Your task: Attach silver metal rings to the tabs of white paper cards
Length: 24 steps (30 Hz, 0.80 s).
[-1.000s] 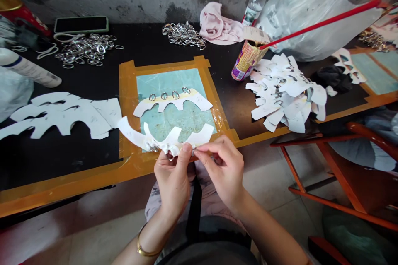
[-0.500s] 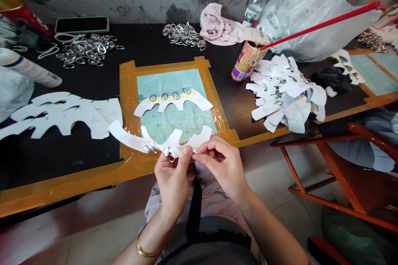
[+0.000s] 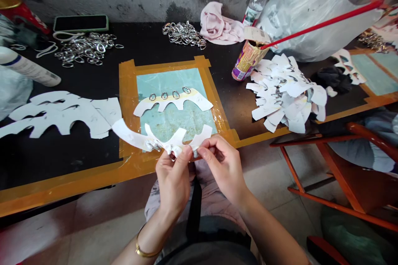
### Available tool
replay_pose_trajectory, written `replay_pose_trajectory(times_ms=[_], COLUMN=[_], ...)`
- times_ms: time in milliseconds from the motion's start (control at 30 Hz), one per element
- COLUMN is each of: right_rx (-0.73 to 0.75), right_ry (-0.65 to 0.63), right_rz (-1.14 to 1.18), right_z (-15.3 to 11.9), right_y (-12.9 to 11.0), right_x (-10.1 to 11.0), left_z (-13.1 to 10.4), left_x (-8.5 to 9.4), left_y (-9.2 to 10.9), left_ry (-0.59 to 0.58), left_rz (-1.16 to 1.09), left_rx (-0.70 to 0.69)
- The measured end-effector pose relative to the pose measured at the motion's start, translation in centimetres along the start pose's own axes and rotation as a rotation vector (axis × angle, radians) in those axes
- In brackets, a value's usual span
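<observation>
My left hand point(image 3: 173, 178) and right hand point(image 3: 223, 169) pinch a curved, notched white strip point(image 3: 129, 136), partly folded over silver metal rings point(image 3: 156, 146); beyond them, a matching ringed strip point(image 3: 199, 101) lies unfolded.

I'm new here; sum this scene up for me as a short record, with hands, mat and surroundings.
Left hand: pinching a bent white strip
Right hand: fingertips on the same strip, toward its right end
Front mat: bordered by orange tape; bears a flat strip with four rings along its far edge
Left of mat: strip stack
Right of mat: strip heap, tub
Behind mat: ring pile, pink cloth
</observation>
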State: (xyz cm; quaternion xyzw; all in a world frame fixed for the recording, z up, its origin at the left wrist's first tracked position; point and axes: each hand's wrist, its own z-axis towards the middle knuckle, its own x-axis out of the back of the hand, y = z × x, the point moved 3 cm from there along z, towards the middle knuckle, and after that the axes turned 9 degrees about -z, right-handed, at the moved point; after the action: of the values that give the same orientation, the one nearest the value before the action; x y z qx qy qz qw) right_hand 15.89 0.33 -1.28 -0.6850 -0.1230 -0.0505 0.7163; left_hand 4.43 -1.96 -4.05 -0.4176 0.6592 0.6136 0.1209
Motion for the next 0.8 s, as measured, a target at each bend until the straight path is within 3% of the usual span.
replay_pose_trajectory(times_ms=[133,300,400,467,533,600,700,800], right_rx=[-0.067,-0.066,-0.142,-0.203,-0.257,-0.285,-0.28,-0.27], right_ry=[-0.023,0.058,0.112,0.051,-0.062,-0.113,-0.063,-0.059], right_rz=[0.034,0.086,0.34,0.569,0.64,0.57,0.508,0.497], right_z=[-0.2,-0.2,-0.5,-0.6,-0.6,-0.5,0.0,0.4], right_y=[0.3,1.2,2.0,2.2,2.0,1.7,1.5,1.8], right_x=[-0.6,-1.2,-1.3,-1.7,-2.1,-2.4,-2.3,-1.5], left_z=[0.2,0.4,0.4,0.3,0.2,0.0,-0.4,-1.0], left_x=[-0.3,-0.5,-0.8,-0.8,-0.6,-0.5,-0.1,1.0], left_y=[0.0,-0.2,0.1,0.4,0.3,-0.1,-0.5,1.0], left_ry=[0.017,0.082,0.072,0.098,0.119,0.086,-0.007,-0.133], left_rz=[-0.07,-0.086,-0.052,-0.007,0.054,0.115,0.112,0.182], left_rx=[0.091,0.103,0.076,0.033,0.024,0.065,0.125,0.218])
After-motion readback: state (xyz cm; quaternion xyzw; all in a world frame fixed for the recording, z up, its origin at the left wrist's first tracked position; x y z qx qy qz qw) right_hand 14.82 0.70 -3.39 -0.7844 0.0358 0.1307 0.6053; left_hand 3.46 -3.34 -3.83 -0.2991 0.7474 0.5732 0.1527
